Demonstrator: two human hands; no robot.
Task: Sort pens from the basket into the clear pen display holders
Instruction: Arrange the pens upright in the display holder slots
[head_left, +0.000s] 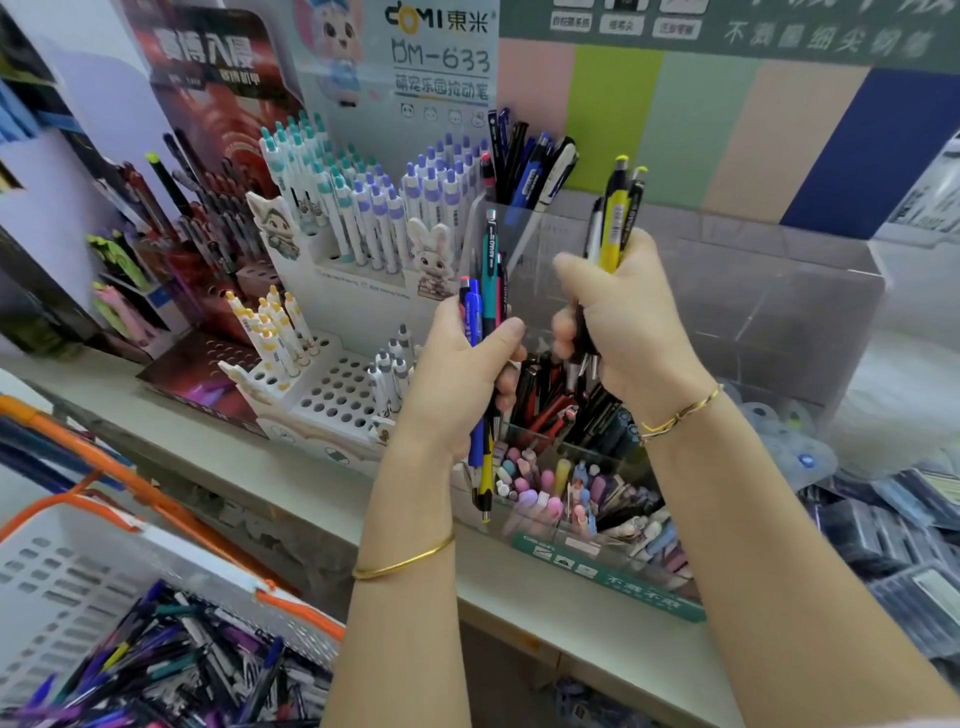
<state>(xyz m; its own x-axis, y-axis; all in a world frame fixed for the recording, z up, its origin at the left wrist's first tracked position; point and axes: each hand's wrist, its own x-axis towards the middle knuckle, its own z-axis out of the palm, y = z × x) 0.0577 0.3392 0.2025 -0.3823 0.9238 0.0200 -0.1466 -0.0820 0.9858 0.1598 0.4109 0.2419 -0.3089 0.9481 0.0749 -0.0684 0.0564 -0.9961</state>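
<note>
basket (78, 571) cut off; pens (488, 280) in left hand (457, 379) screen clear holder (779, 291).

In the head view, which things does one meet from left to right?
White plastic basket with orange handles, white pen stand with round holes, left hand gripping mixed pens, right hand gripping yellow and black pens, dark wrapped packets.

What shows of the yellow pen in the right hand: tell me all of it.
The yellow pen looks like a plastic click pen: yellow barrel with small dark print, black upper part, lime push button. It stands nearly upright, button up, lower end hidden in the right hand, which grips it in a bunch beside a black pen and a white pen. It shows against the clear holder, not in it.
</note>
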